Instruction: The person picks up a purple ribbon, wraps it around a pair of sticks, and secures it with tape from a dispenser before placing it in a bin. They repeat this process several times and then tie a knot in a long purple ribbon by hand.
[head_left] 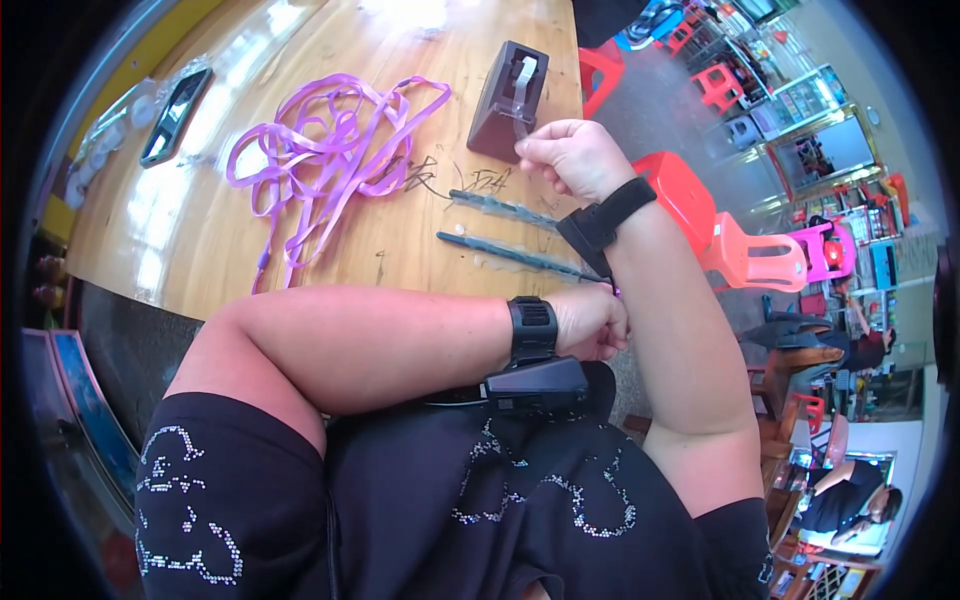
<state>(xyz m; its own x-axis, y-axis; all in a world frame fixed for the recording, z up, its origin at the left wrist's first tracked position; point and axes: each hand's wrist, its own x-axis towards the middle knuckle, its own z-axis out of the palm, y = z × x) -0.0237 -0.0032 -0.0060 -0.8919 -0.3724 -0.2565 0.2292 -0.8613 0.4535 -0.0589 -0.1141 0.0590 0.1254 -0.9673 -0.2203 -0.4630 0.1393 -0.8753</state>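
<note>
Near the table's right edge stands a dark tape dispenser (pixel 492 118). My right hand (pixel 580 160) is beside its front end, thumb and fingers pinched on the clear tape (pixel 519 128) that comes off it. Two slim dark sticks, an upper stick (pixel 500 207) and a lower stick (pixel 515 254), lie side by side on the table with clear wrapping along them. My left hand (pixel 592 322) is closed close to my body, by the right end of the lower stick. A bit of purple shows at its fingers; what they hold is hidden.
A loose heap of purple ribbon (pixel 330 150) lies on the wooden table (pixel 200 240). Further left is a phone (pixel 177 115), near clear round items in plastic. Right of the table stand a red stool (pixel 680 195) and an orange chair (pixel 755 255). People are in the background.
</note>
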